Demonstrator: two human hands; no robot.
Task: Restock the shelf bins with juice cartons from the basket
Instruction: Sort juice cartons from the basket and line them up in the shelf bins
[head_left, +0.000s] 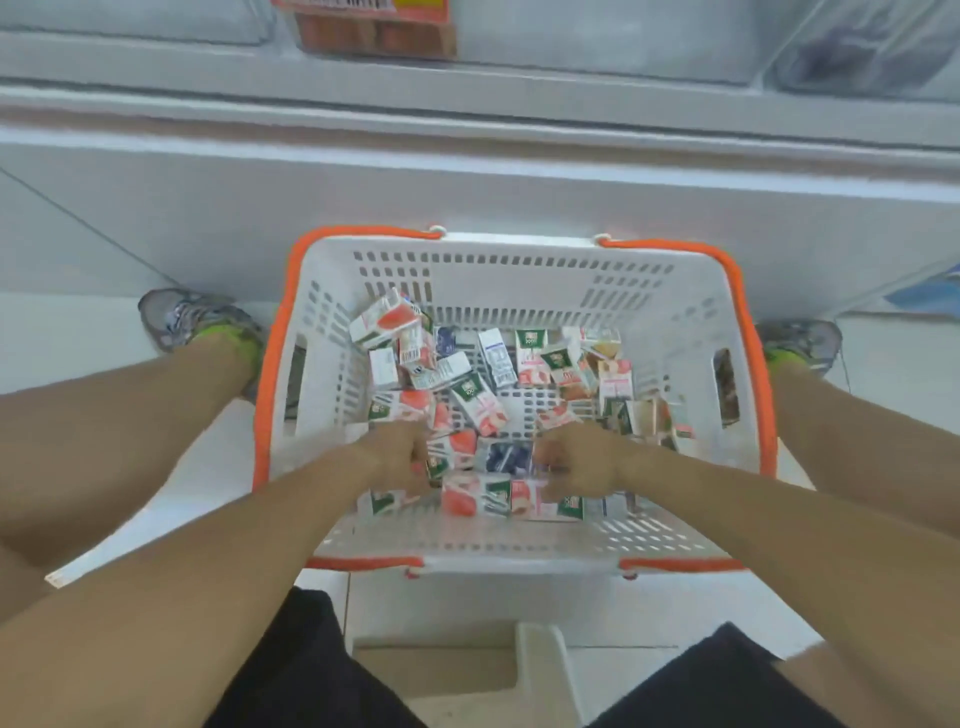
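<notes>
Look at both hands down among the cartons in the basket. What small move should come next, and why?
Probably lift both hands straight up with the cartons they are closing on. The left hand and right hand are curled among the loose juice cartons low inside the basket, while the shelf bins sit above, so the cartons must first rise past the rim.

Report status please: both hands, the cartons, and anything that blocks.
Left hand and right hand both down in basket, fingers curled on juice cartons. Many cartons loose in basket. Nothing in the way.
</notes>
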